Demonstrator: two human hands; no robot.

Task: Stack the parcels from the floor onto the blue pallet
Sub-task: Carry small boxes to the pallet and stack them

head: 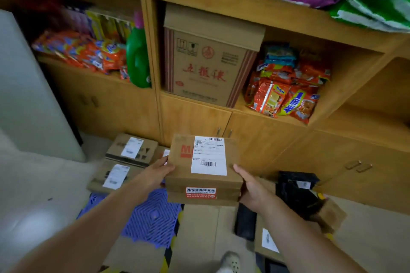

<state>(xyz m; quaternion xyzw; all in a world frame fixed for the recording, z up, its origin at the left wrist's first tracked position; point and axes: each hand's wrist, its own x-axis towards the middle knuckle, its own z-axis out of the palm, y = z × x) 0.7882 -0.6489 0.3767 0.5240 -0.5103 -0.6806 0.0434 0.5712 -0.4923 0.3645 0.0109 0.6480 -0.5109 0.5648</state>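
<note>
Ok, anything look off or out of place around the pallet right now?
Nothing looks damaged. Both hands, left and right, hold a box level above the blue pallet. Two parcels sit stacked at its far edge. The one oddity: black bags and a tilted brown parcel lie jumbled on the floor to the right.

Wooden shelving [221, 0] with lower cabinet doors [195, 117] stands on pale floor [40, 184].
</note>
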